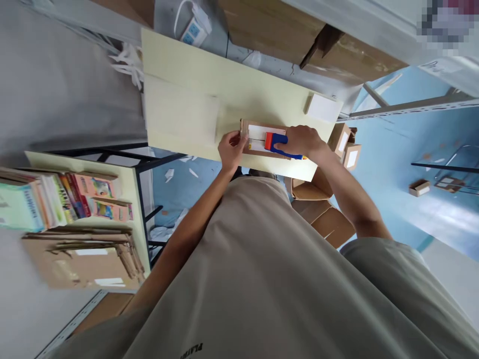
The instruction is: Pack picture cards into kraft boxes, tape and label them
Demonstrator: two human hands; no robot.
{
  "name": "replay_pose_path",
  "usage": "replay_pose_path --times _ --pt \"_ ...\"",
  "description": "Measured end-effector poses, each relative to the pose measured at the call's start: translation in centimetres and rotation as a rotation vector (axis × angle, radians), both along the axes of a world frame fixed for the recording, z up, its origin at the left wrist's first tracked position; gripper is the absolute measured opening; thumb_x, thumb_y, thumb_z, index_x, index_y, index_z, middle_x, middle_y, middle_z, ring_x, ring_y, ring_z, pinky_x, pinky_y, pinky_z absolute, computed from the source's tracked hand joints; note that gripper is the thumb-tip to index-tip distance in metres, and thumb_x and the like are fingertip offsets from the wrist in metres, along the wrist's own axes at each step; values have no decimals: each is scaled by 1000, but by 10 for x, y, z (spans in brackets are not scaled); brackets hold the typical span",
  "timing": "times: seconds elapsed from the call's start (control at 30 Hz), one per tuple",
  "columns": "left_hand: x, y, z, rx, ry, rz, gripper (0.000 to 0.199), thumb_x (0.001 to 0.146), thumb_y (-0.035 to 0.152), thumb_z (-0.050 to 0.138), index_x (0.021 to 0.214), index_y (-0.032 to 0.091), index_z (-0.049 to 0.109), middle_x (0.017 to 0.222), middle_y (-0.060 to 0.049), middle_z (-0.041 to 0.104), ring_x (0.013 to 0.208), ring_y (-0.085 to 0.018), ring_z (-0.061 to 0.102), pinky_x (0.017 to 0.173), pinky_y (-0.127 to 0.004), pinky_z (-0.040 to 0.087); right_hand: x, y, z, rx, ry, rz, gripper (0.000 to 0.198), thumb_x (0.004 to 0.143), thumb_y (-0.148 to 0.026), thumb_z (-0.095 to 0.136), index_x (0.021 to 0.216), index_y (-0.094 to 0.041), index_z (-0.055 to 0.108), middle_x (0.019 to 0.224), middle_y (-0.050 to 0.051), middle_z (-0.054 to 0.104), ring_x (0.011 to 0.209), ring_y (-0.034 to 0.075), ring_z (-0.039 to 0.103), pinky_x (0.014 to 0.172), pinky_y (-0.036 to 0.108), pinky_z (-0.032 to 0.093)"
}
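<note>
A small cardboard box [257, 145] with white labels on its top lies on the pale yellow table [232, 107]. At the box's left end, my left hand [231, 149] is closed on the edge, thumb and fingers against the cardboard. My right hand [302, 140] grips a blue and red tape dispenser [277, 140], whose red end rests over the middle of the box top. The palm and fingers cover the dispenser's right part, and whether tape runs from it I cannot make out.
A white box [323, 107] sits at the table's right end. Cardboard boxes [277, 30] stand beyond the far edge, near a power strip [193, 31]. Open cartons [324, 219] are on the floor to the right; books [63, 197] fill a stand at left.
</note>
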State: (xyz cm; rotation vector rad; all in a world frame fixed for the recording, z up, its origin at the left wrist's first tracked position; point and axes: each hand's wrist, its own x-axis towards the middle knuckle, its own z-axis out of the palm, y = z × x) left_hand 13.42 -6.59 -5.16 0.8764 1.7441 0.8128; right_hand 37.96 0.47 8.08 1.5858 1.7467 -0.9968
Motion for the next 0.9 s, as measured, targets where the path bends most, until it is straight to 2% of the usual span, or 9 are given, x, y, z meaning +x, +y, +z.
replay_pose_path --times 0.1,0.2,0.3,0.4,0.6,0.7,0.9 --pt "7 3 3 4 103 64 15 100 38 90 101 26 83 110 -6 87 112 -22 82 100 -32 65 -2 -2 -3 25 52 -3 76 102 -77 76 142 -12 82 127 28 85 132 51 75 107 56 60" --pt "7 6 6 -5 140 23 21 99 47 90 95 27 84 104 -5 86 116 -24 82 91 -31 64 1 0 1 0 80 -12 70 103 -72 77 140 -13 82 126 27 85 130 50 75 107 55 59" --pt "3 7 4 13 92 -21 25 99 51 90 95 27 87 101 -5 86 117 -25 80 88 -31 63 17 0 11 -20 108 -16 62 105 -70 77 134 -16 84 118 23 85 125 47 77 105 53 59" --pt "3 7 -2 40 96 0 21 100 47 91 98 27 90 102 -5 86 117 -25 80 91 -31 63 49 -6 26 -49 106 -34 62 104 -78 74 121 -19 85 101 20 83 111 43 80 94 49 59" --pt "15 6 -9 79 300 81 8 101 27 88 96 23 93 104 -5 88 106 -22 84 102 -32 65 132 -30 52 -171 81 -77 73 103 -91 67 90 -20 79 78 14 75 80 31 74 77 43 52" --pt "16 7 -13 88 309 58 7 101 27 88 98 23 93 104 -4 89 103 -22 84 101 -33 66 152 -38 49 -192 77 -103 71 102 -91 68 88 -22 76 74 11 71 77 28 72 74 41 50" --pt "13 9 -22 87 322 40 11 100 31 88 105 22 92 106 -5 90 103 -23 85 104 -36 69 162 -43 34 -227 106 -105 72 102 -92 66 86 -22 74 75 10 70 75 26 65 71 41 47"
